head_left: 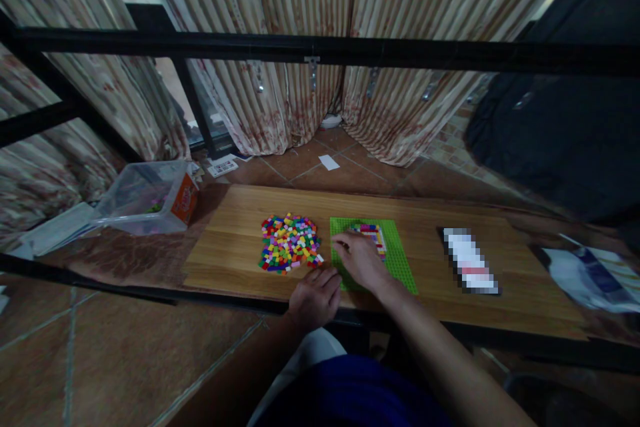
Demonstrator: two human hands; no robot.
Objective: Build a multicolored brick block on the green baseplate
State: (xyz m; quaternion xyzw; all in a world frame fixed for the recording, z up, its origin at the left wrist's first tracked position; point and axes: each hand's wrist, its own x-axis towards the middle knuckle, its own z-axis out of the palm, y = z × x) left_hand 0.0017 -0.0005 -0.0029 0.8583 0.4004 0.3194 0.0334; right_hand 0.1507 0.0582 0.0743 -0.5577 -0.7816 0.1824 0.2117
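A green studded baseplate (400,255) lies on the wooden board. On its middle part stands a structure of coloured toy bricks (376,233), with white, yellow and purple showing and its near side partly covered by my wrist and hand. My right hand (361,259) is over the left part of the baseplate, thumb and fingers pinched together; anything between them is too small to make out. At the board's front edge, my left hand (314,297) rests with its fingers laid flat, reaching the plate's near left corner. Left of the plate spreads a pile of loose coloured bricks (290,243).
A phone-like slab (470,260) with a blurred screen lies right on the wooden board (225,233). A clear plastic box (150,193) with an orange label stands left. Plastic packaging (595,277) lies far right. A black metal bar (320,50) crosses before the curtains.
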